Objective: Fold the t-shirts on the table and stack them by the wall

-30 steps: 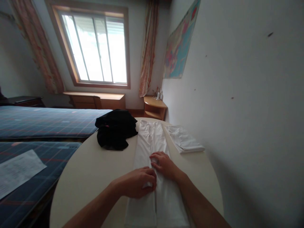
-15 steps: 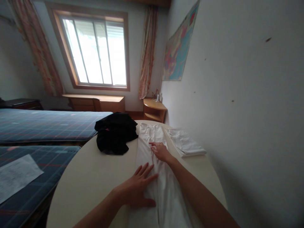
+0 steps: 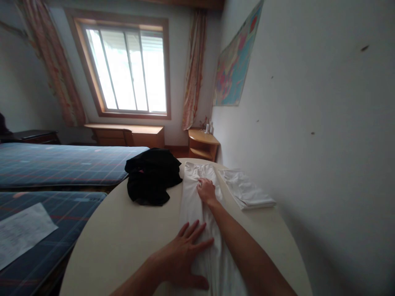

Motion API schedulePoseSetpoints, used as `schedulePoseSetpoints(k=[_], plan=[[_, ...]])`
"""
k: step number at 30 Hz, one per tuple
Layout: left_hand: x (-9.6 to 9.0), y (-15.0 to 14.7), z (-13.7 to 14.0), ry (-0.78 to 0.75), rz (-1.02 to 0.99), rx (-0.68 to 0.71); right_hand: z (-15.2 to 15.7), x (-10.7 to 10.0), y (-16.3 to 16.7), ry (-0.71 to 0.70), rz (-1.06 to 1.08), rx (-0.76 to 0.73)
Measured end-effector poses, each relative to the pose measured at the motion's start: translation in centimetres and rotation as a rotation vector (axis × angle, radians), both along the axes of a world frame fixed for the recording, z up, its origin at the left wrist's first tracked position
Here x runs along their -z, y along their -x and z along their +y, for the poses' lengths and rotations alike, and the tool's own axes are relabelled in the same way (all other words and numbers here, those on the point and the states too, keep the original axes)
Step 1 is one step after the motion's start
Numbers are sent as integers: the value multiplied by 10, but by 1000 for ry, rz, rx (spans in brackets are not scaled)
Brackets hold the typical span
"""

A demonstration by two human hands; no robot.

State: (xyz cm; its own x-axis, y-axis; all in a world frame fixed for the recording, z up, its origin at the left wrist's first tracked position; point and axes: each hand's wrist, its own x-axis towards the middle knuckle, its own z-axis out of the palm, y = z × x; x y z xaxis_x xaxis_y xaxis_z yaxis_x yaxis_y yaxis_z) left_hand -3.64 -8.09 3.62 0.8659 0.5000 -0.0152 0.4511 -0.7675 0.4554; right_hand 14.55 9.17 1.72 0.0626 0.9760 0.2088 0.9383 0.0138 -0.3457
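Note:
A pair of white trousers (image 3: 191, 205) lies lengthwise on the round cream table (image 3: 105, 246), its gathered waistband at the far end. My left hand (image 3: 187, 255) rests flat on the near part of the cloth, fingers spread. Farther up, close to the waistband, my right hand (image 3: 206, 190) has its fingers curled down on the fabric, which wrinkles around them; the fingertips are partly hidden. To the right sits a folded white garment (image 3: 245, 189). A crumpled black garment (image 3: 152, 176) with a small pink mark lies to the left.
Two plaid mattresses (image 3: 70, 164) stand left of the table, the nearer one with a printed paper sheet (image 3: 26, 234) on it. A white wall (image 3: 324, 172) runs close along the right. Behind the table are a wooden corner shelf (image 3: 203, 137) and a low desk (image 3: 145, 131).
My right hand has moved slightly up toward the waistband, and its fingers have curled in. My left hand stays spread on the trousers. The whole view has shifted a little.

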Motion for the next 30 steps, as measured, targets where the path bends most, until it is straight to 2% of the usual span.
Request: schedulePoseSetpoints(k=[9, 12, 16, 19, 24, 30], plan=[[10, -5, -9, -23, -14, 50, -11, 11, -8, 45, -93, -101], [5, -5, -9, -1, -17, 54, -12, 8, -16, 52, -110, -159], [-8, -6, -6, 7, -15, -58, -15, 0, -29, 13, -109, -170], [-11, -8, -3, -57, -37, -66, -19, -4, -37, 1, -122, -210], [-1, -19, -2, -194, -122, -53, -25, -10, -42, -1, -177, -280], [11, -32, 5, -323, -120, 81, -22, -15, -39, 33, -268, -263]])
